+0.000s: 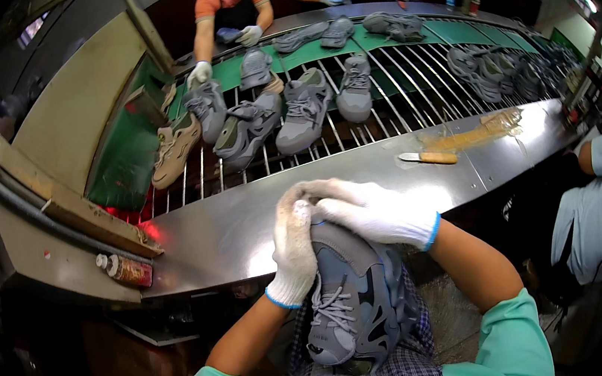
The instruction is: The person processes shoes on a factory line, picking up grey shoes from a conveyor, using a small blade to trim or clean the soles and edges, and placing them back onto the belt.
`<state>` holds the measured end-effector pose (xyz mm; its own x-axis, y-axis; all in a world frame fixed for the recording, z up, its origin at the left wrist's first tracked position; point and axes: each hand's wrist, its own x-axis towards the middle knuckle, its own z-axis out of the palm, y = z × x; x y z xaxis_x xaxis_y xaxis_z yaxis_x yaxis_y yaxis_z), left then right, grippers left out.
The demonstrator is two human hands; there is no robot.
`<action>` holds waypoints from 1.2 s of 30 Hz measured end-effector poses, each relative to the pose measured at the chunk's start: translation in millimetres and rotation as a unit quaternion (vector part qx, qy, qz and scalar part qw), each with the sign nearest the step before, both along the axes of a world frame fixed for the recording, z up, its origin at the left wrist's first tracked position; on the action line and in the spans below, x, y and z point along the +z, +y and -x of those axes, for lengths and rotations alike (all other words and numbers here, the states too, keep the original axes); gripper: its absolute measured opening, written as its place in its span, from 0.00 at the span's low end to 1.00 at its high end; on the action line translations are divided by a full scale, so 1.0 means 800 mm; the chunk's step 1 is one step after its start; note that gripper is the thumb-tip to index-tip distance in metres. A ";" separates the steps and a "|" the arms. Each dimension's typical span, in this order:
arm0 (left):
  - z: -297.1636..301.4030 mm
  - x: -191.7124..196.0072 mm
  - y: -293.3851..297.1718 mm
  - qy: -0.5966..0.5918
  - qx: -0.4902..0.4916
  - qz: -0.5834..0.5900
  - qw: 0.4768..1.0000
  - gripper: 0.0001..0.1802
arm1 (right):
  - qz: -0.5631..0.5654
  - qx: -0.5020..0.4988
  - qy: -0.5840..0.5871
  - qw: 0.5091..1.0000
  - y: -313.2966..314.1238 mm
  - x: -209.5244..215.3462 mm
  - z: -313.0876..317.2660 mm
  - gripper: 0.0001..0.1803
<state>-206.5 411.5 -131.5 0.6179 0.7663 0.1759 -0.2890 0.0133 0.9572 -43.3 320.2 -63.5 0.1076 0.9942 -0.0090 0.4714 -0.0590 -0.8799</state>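
A grey lace-up sneaker [363,293] is held close against my front, its laces towards the left. My left hand [294,241], in a white knit glove with a blue cuff, wraps round the shoe's far end. The fingers of my right hand [375,209], gloved the same way, close over that end from the other side. Both hands meet there and hide part of the shoe. Just beyond them lies the metal ledge [224,231]. A knife [429,159] with a yellowish handle rests on it, to the right of my hands.
Beyond the ledge, a rack of metal rods [409,92] carries several grey sneakers [303,112] and a tan one [176,151]. Two people stand across it; one gloved hand [200,72] touches a shoe. A bottle [127,269] lies at left. Another person [600,204] is at right.
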 end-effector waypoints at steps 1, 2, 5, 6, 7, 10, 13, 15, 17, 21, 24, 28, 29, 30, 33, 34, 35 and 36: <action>0.001 0.018 -0.009 0.003 -0.005 0.011 1.000 0.26 | 0.003 0.007 0.002 1.000 -0.002 -0.003 -0.002 0.30; 0.007 0.031 -0.016 0.011 -0.004 0.024 1.000 0.26 | 0.008 0.018 0.010 1.000 -0.004 -0.002 0.002 0.31; 0.018 0.026 -0.018 0.014 0.028 -0.024 0.999 0.28 | -0.010 0.021 0.033 0.999 -0.035 -0.014 0.018 0.30; 0.029 0.021 -0.016 0.023 0.037 -0.010 0.999 0.29 | -0.042 0.002 0.044 0.998 -0.048 -0.024 0.030 0.30; 0.038 0.018 -0.013 0.030 0.057 0.001 0.998 0.29 | -0.063 -0.017 0.037 0.997 -0.059 -0.026 0.043 0.27; 0.034 0.012 -0.018 0.059 0.058 0.025 0.996 0.29 | 0.010 -0.121 -0.018 0.992 -0.110 -0.042 0.060 0.28; 0.032 0.020 -0.014 0.043 0.048 0.009 0.998 0.31 | -0.079 -0.131 -0.009 0.988 -0.124 -0.052 0.061 0.32; 0.034 0.033 -0.014 0.012 0.012 0.038 0.999 0.29 | -0.029 -0.083 -0.029 0.996 -0.114 -0.022 0.046 0.35; 0.027 0.043 -0.018 -0.018 -0.030 0.021 0.999 0.31 | -0.071 -0.079 -0.110 0.988 -0.091 0.021 0.046 0.43; 0.013 0.050 -0.028 -0.054 -0.126 0.106 0.985 0.34 | -0.153 -0.052 -0.120 0.980 -0.084 0.060 0.041 0.49; 0.050 -0.062 -0.006 0.071 -0.134 0.254 0.955 0.38 | -0.278 -0.076 -0.109 0.951 -0.108 0.093 0.055 0.45; 0.133 -0.085 -0.038 0.053 -0.246 0.425 0.869 0.53 | -0.393 -0.133 0.086 0.906 -0.149 0.060 0.046 0.37; 0.149 -0.067 -0.033 -0.098 -0.315 0.396 0.857 0.57 | -0.401 -0.132 0.181 0.888 -0.150 0.024 0.042 0.32; 0.155 -0.058 -0.013 -0.062 -0.269 0.402 0.873 0.56 | -0.370 -0.134 0.227 0.891 -0.149 -0.005 0.032 0.33; 0.133 -0.012 0.049 0.119 -0.268 0.118 0.949 0.52 | -0.140 -0.113 0.356 0.917 -0.175 -0.127 0.016 0.37; 0.134 -0.021 0.070 0.230 -0.255 -0.069 0.937 0.51 | -0.089 -0.086 0.525 0.842 -0.179 -0.171 0.025 0.44; 0.114 -0.003 0.073 0.297 -0.299 -0.154 0.894 0.53 | -0.071 -0.120 0.504 0.852 -0.183 -0.230 0.036 0.49; 0.085 0.016 0.065 0.357 -0.345 -0.232 0.836 0.55 | -0.048 -0.159 0.485 0.859 -0.191 -0.273 0.057 0.54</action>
<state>-274.2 463.6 -118.4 0.9596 0.1353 -0.2468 0.2814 -0.4798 0.8310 -88.6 167.5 -281.8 0.3616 0.9174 -0.1664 -0.5124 0.0464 -0.8575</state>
